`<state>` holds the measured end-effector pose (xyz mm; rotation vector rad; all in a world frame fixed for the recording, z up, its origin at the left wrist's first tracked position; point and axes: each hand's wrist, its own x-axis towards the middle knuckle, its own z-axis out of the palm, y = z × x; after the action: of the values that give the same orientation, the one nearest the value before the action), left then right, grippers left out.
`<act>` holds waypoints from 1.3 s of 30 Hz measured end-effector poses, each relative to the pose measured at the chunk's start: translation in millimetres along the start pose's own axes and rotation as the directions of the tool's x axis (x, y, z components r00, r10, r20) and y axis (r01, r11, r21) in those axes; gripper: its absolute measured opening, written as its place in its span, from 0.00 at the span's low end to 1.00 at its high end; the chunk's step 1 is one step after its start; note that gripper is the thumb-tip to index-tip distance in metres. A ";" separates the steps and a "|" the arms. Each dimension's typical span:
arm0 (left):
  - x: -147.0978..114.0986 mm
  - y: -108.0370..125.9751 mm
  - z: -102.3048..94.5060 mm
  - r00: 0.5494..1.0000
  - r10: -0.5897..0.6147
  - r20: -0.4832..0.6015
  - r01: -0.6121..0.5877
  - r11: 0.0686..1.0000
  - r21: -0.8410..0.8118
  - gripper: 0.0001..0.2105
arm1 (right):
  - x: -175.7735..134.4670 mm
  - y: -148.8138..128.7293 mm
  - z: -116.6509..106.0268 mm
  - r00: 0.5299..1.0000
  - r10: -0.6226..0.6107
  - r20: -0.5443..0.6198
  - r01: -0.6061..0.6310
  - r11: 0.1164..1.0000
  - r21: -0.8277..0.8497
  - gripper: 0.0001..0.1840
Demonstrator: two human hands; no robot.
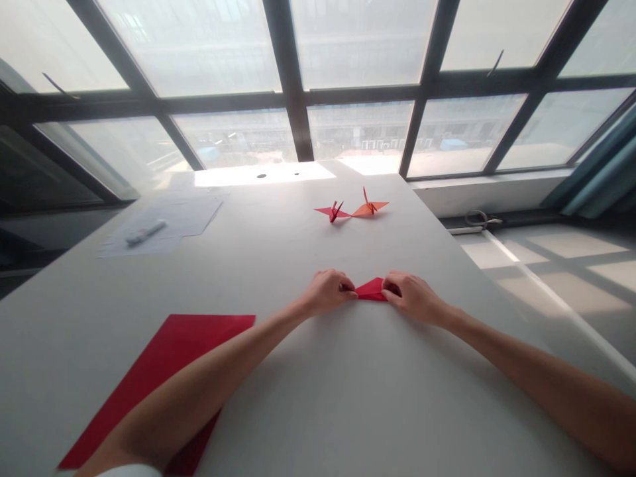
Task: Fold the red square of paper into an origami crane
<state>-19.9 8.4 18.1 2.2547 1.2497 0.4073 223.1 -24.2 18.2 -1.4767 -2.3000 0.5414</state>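
A small piece of folded red paper (370,289) lies on the white table between my two hands. My left hand (328,291) pinches its left tip with thumb and fingers closed. On the other side, my right hand (408,295) grips its right part, and the fingers cover that end. The visible middle shows a raised flap with a peak at the top and a crease running across. Beyond my hands stand two folded paper cranes, a red crane (334,212) and an orange crane (370,207), their wings meeting or nearly so.
A large red paper sheet (163,371) lies at the left, partly under my left forearm. White papers (193,215) with a marker-like tube (146,233) on them are at the far left. Windows line the table's far side; a coiled cable (477,218) lies beyond its right edge.
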 end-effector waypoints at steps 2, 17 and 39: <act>0.4 0.3 -0.3 1.000 -0.007 0.006 0.007 1.000 0.002 0.07 | -0.2 0.8 1.4 1.000 -0.003 -0.007 0.003 1.000 -0.003 0.06; -6.8 13.0 10.1 0.992 -0.043 -0.119 0.050 0.997 0.057 0.15 | -8.9 -0.9 8.7 0.994 -0.060 -0.095 0.061 0.998 0.002 0.04; -28.1 31.8 23.3 0.887 0.437 0.150 -0.460 0.810 0.362 0.30 | -8.7 0.4 14.0 0.984 -0.073 -0.164 0.089 0.991 0.096 0.03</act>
<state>-1.3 -36.3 17.2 2.8948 0.7997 0.2690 220.0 -33.7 5.1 -1.3221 -2.1638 0.4914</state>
